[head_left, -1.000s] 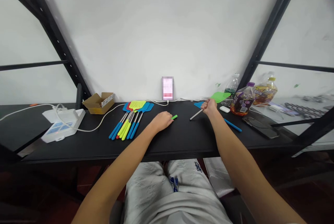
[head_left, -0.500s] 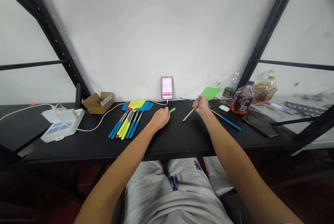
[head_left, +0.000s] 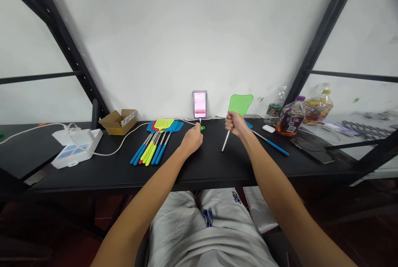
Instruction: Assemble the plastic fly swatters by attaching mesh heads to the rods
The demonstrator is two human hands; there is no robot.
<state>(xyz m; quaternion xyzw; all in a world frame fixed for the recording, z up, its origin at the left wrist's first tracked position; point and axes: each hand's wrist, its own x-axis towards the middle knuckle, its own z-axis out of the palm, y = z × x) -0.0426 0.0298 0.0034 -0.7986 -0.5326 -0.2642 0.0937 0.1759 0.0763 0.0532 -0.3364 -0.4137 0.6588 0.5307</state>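
The right hand (head_left: 236, 124) is clenching a green fly swatter (head_left: 240, 104) upright, its metal shaft pointing down just above the black counter (head_left: 205, 171). The left hand (head_left: 192, 140) is hovering, fingers narrowly closed, at a small green piece (head_left: 202, 128) near the back edge; whether it is gripping, I cannot tell. A careless pull could be snagging the charging cable (head_left: 190, 119) or toppling the propped phone (head_left: 199, 104); open room is lying toward the front edge.

Right hand (head_left: 235, 125) has swung the green fly swatter (head_left: 240, 104) up nearly vertical, and the left hand (head_left: 192, 141) has crept forward to that small green piece (head_left: 202, 128) by the phone (head_left: 199, 104).
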